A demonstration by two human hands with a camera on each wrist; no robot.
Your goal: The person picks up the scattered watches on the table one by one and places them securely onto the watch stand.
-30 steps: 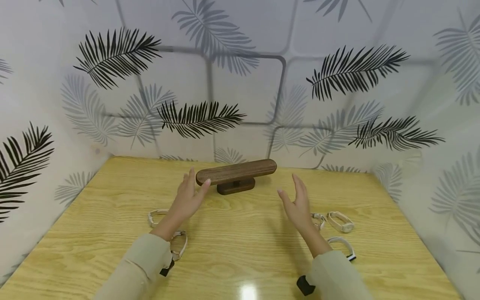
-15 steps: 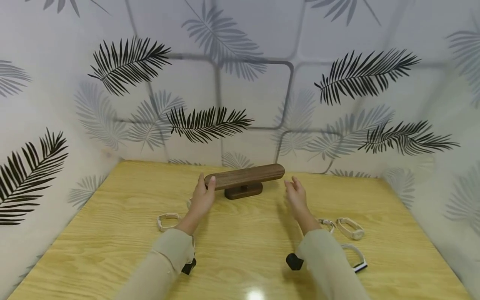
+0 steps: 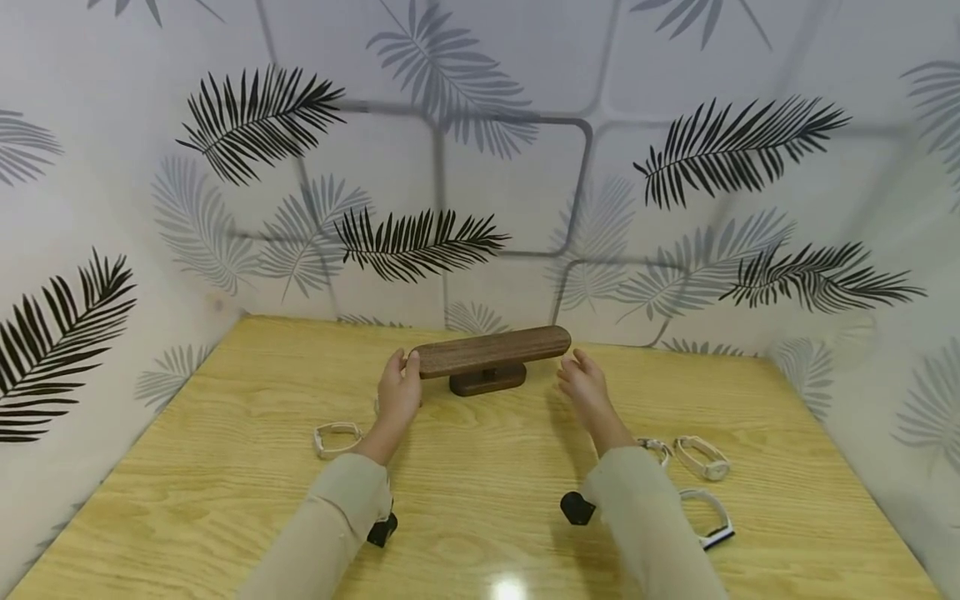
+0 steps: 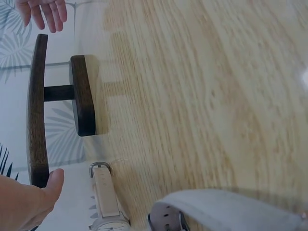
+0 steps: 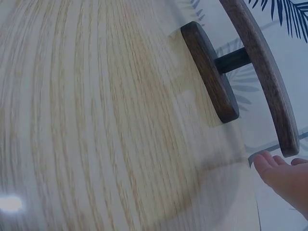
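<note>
We face the stand on the desk, its long axis crosswise: our left hand, nearer, pinches the left end; our right hand, relaxed and empty, hangs just beside the right.

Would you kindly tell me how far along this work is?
Done: the dark brown wooden T-shaped stand is upright on the yellow wood-grain table. In hand: the left hand grips one end; the right hand is near the other. Probably left: letting go, perhaps then the pale-strapped watches lying off the stand.
</note>
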